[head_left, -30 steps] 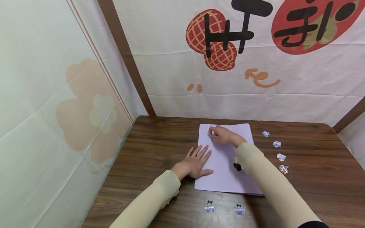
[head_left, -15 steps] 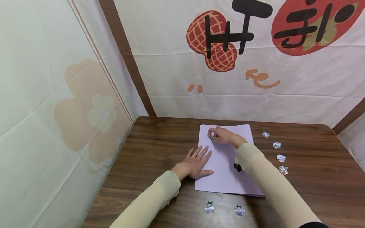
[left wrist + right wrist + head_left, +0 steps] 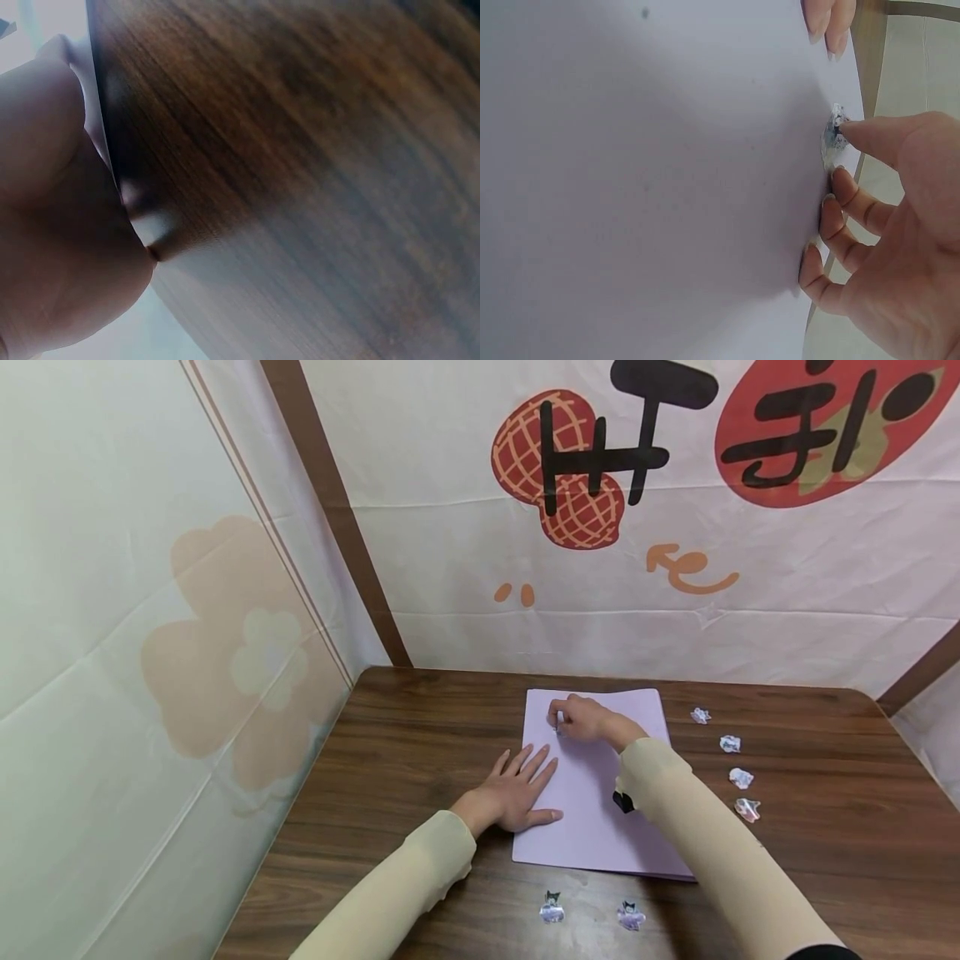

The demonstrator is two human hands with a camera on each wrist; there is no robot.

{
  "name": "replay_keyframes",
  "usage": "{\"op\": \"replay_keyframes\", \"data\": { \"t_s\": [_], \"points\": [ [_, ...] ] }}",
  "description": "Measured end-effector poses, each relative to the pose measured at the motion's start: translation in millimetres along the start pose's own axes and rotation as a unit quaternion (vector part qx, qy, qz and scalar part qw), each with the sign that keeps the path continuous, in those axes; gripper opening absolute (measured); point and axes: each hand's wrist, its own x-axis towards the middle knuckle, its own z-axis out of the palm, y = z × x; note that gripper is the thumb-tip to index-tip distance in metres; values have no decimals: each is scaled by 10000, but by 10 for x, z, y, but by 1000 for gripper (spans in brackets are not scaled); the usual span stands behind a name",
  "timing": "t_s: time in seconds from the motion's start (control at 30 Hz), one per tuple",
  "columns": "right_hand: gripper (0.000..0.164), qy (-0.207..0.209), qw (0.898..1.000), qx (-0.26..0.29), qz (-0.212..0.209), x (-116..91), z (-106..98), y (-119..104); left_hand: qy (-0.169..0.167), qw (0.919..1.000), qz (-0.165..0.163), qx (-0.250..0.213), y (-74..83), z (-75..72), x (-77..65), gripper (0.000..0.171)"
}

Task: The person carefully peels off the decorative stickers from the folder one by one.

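Note:
A pale purple paper (image 3: 588, 818), its lower edge showing more than one layer, lies on the wooden table. My left hand (image 3: 513, 796) rests flat on its left edge, fingers spread; the left wrist view has only the heel and side of that hand (image 3: 52, 247). Near the paper's upper left, my right hand (image 3: 588, 718) pinches a small shiny sticker (image 3: 834, 131) against or just over the surface. In the right wrist view the thumb tip covers part of the sticker, and the other visible fingers are curled with their tips at the paper.
Several loose stickers form a column right of the paper, among them a topmost one (image 3: 700, 716) and a lower one (image 3: 747, 810). Two more stickers (image 3: 552, 907) lie along the near side. A printed cloth wall (image 3: 450, 543) stands behind the table (image 3: 420, 735).
My right hand has shifted only very slightly at the sticker, and less of the sticker shows in the head view. The left hand stays put on the paper.

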Motion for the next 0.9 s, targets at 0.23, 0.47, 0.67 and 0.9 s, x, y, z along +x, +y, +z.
{"op": "replay_keyframes", "data": {
  "t_s": [0.23, 0.47, 0.67, 0.9],
  "points": [
    [11, 216, 9997, 29, -74, 21, 20, 24, -39, 10000, -11, -67, -54, 108, 108, 89],
    [9, 277, 9990, 341, -54, 21, 9, 37, -73, 9999, -20, -90, -39, 83, 86, 88],
    [9, 432, 9979, 460, -169, 0, -4, 65, 43, 9998, -15, 210, 26, -38, -27, 86],
    [9, 488, 9970, 544, -240, -24, -24, 101, 26, 9995, 10, 301, 47, -50, -35, 86]
  ]
}}
